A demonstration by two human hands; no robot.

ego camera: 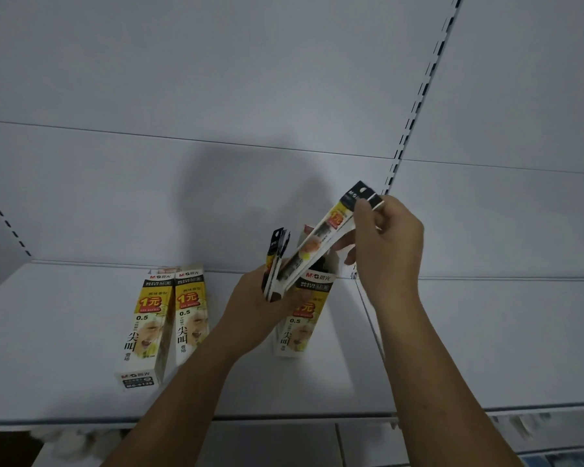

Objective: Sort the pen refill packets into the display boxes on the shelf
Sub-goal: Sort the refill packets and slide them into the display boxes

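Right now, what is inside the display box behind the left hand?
The open display box shows dark packet tops at its mouth. The left hand and the packet pinched by the right hand cover the rest.

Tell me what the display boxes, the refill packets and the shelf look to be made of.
Display boxes: printed cardboard, judging by folded edges and a slight sheen.
Refill packets: thin printed card or plastic sleeves; they are flat and fan apart between the left hand and the right hand.
Shelf: probably painted metal, smooth matte white, with slotted uprights.
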